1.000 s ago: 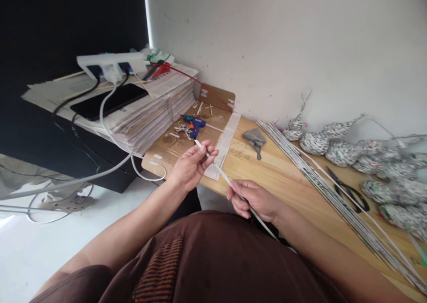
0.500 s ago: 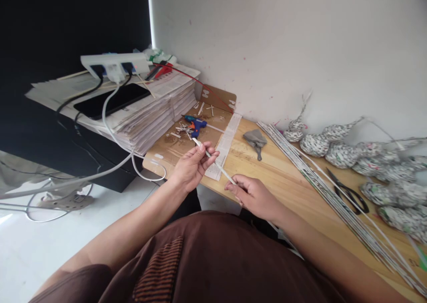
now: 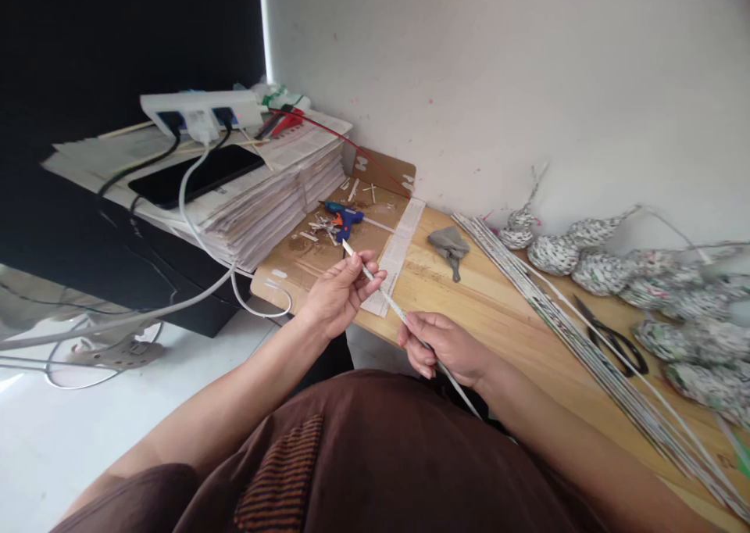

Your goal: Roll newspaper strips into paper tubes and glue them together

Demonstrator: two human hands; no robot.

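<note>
A thin rolled newspaper tube (image 3: 394,306) runs slantwise between my two hands, in front of my body. My left hand (image 3: 343,289) pinches it close to its pale tip, which sticks out past the thumb. My right hand (image 3: 439,344) is closed around the tube lower down, and its tail trails off over my lap. Just beyond the tip lies a blue glue gun (image 3: 350,224) on a cardboard sheet (image 3: 281,283), among scattered white paper scraps (image 3: 322,227).
A tall newspaper stack (image 3: 269,220) at the left carries a power strip (image 3: 199,115) and a phone (image 3: 196,175). To the right lie a grey cloth (image 3: 448,245), a bundle of paper tubes (image 3: 562,330), black scissors (image 3: 615,345) and several woven paper pieces (image 3: 598,271). White cables hang beside the stack.
My right hand has shifted slightly, its lower fingers now looser and lower. More of the tube shows below it. My left hand stays almost in place.
</note>
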